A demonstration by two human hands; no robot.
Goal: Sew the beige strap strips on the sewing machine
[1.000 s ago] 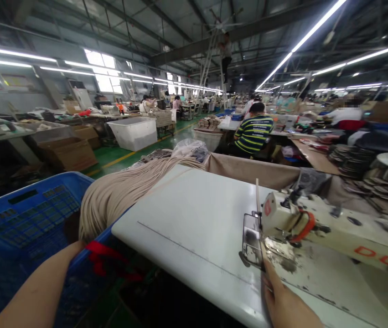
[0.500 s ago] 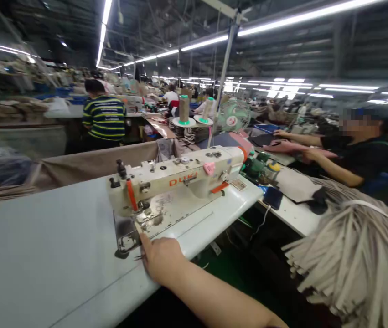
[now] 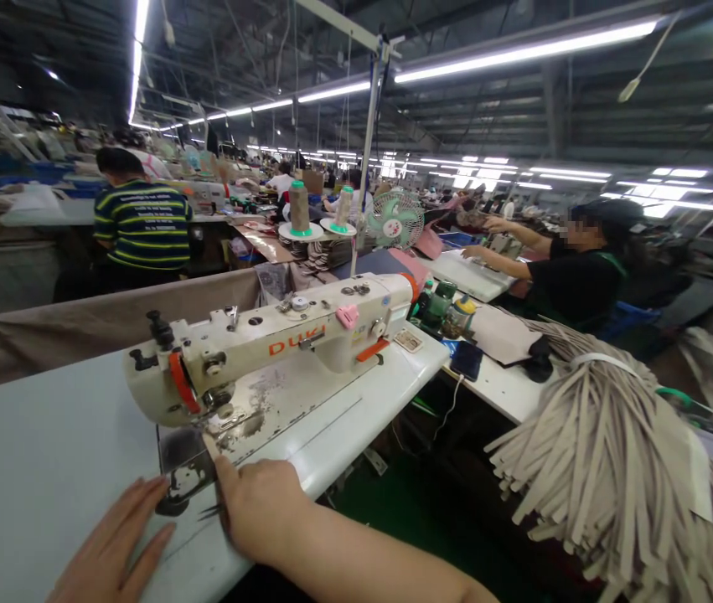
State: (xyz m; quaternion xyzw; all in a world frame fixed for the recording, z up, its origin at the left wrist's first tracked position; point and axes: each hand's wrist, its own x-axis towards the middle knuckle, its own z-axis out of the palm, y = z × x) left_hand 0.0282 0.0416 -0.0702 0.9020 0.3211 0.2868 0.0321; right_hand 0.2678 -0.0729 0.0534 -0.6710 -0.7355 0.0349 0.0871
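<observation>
Our left hand (image 3: 105,548) has just come in over the smooth white worktop (image 3: 35,452), fingers loosely spread, holding nothing visible; both hands now meet at the cream metal sewing machine (image 3: 286,333). Our right hand (image 3: 268,507) curls, index touching the narrow beige strip (image 3: 210,445) at the machine's left end; its grip we cannot tell.

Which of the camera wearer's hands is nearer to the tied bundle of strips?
Right. The right hand, at the sewing machine, is left of the bundle of strips, across a gap; the left hand, over the white table, is farther left.
</observation>
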